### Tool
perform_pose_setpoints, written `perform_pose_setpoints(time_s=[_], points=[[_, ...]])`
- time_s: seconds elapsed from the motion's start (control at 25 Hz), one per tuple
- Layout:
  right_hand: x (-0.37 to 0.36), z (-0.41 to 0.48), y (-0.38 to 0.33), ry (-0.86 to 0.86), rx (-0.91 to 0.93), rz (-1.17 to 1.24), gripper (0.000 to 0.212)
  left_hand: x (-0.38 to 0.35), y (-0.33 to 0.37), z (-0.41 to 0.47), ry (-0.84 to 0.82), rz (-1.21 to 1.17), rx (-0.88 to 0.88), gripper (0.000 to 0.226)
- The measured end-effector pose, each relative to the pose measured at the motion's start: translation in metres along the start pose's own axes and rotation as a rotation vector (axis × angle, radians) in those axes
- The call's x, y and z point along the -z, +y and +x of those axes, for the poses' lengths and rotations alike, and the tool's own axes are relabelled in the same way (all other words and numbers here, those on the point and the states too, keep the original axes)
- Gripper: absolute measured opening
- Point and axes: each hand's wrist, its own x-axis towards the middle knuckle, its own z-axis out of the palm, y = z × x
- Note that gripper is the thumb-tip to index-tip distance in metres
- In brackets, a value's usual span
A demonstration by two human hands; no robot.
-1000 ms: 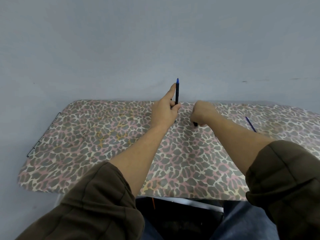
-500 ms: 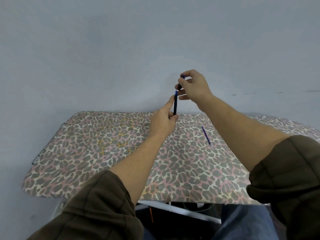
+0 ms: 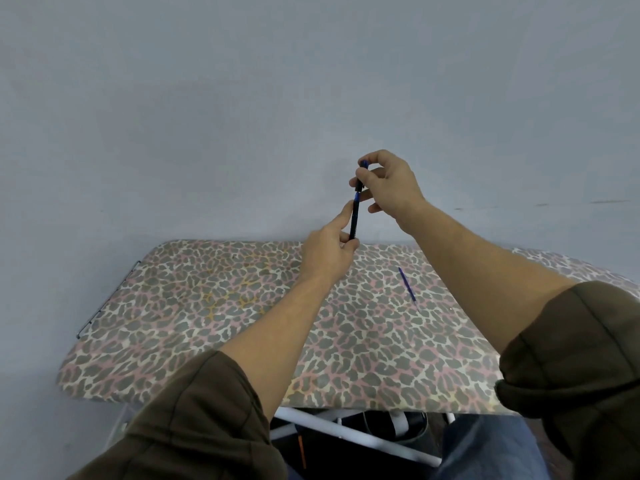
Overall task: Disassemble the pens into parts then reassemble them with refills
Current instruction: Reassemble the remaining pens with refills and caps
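Observation:
I hold a dark pen barrel (image 3: pixel 354 221) upright above the far edge of the board. My left hand (image 3: pixel 327 252) grips its lower end, index finger stretched up along it. My right hand (image 3: pixel 389 183) pinches a small dark cap piece with a blue end (image 3: pixel 361 174) at the barrel's top; a short blue section shows between the two parts. A thin blue refill (image 3: pixel 407 284) lies loose on the board to the right of my left hand.
The work surface is an ironing board with a leopard-print cover (image 3: pixel 207 323), set against a plain grey wall (image 3: pixel 242 116). A wire rack (image 3: pixel 107 299) edges its left end. White metal legs (image 3: pixel 346 434) show beneath the near edge.
My right hand rose from the board, where it held a small dark piece, up to the top of the pen. The left hand kept the barrel upright. The view shifted slightly.

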Motion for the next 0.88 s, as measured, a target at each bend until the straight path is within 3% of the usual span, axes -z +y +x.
perform_pose_setpoints(time_s=[0.36,0.48,0.6,0.68,0.88], points=[[-0.002,-0.009,-0.001,-0.082,-0.011,-0.099,0.018,0.009,0.012,0.002,0.04,0.027,0.014,0.07],[-0.006,-0.011,-0.001,-0.109,0.013,-0.179,0.022,0.011,0.012,0.003,0.06,-0.016,0.032,0.045],[-0.009,-0.012,0.003,-0.158,0.087,-0.352,0.056,0.012,0.009,0.004,0.104,-0.014,0.061,0.013],[-0.01,-0.014,0.008,-0.165,0.138,-0.445,0.082,0.014,0.01,0.006,0.117,-0.02,0.066,0.004],[-0.012,-0.013,0.016,-0.122,0.229,-0.489,0.081,0.017,0.014,0.008,0.109,-0.043,0.068,0.005]])
